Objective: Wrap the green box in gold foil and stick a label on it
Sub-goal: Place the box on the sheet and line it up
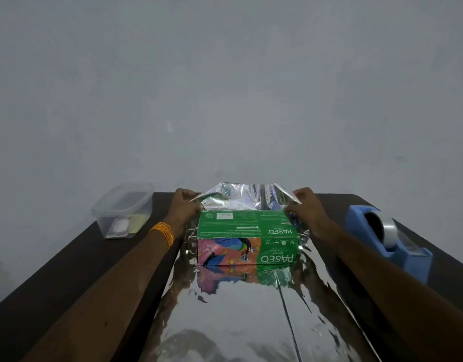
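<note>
The left hand (184,205) pinches the far left corner of the foil sheet (241,309), its grip closed on the raised edge. The right hand (307,205) does the same at the far right corner, fingers clamped on the foil. Between the two hands the far edge of the foil stands lifted off the desk (55,270), forming a crinkled flap that rises behind the green box (247,237).

The box lies flat on the foil, directly between the hands and just nearer the person than the lifted flap. Its left end is close beside the left hand, its right end close beside the right hand. The green top carries small print, and the near side shows a colourful bird picture and the word PASEO, upside down from this view. The foil looks silvery and mirrors the box's near side. It runs from under the box toward the person, wrinkled along both edges.

An orange bracelet (163,232) circles the left wrist. On the desk, well to the left, sits a clear plastic container (124,209) with a lid; its contents are unclear. To the right stands a blue tape dispenser (390,240) holding a roll of clear tape.
</note>
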